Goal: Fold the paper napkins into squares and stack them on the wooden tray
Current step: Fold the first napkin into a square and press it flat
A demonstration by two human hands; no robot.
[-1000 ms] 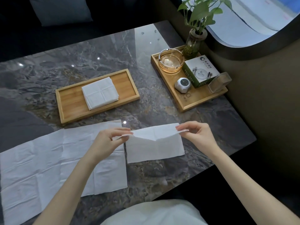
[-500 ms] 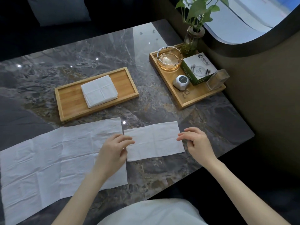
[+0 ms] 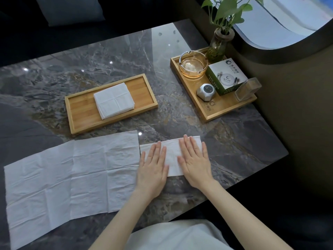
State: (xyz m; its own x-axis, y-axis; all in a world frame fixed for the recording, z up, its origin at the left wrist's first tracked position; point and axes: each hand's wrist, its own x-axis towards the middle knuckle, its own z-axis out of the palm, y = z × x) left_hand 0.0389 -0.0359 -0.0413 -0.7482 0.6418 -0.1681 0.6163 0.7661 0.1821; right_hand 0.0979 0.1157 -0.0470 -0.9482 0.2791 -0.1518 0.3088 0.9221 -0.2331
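Marble table (image 3: 180, 114): napkin (image 3: 172, 156) half-folded (creased).

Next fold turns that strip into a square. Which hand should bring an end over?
Probably the right hand: its fingers lie at the half-folded napkin's free right end, with bare table beyond. The left hand sits by the unfolded napkins and can pin.

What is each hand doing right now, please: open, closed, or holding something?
Left hand: open, flat, palm down on the folded napkin, holding nothing.
Right hand: open, flat on the same napkin, holding nothing.
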